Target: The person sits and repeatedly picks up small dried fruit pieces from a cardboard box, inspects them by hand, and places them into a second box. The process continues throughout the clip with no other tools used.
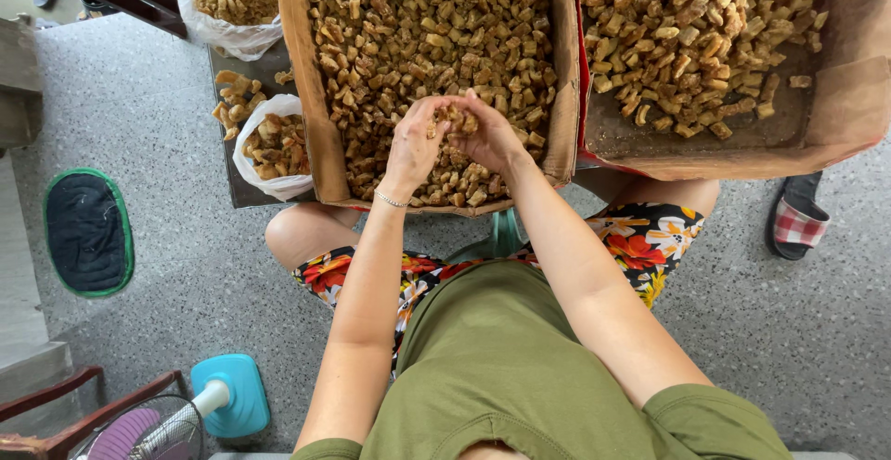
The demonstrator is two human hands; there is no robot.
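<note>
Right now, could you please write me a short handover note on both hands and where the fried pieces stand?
Left hand and right hand: cupped together over the middle cardboard box, sharing a small clump of golden fried pieces.
The middle box is nearly full. The right-hand box is full at the back, with bare bottom showing at the front.
Done: two white plastic bags at the left already hold pieces; a few loose ones lie between them.
Left: the bulk in both boxes.
</note>
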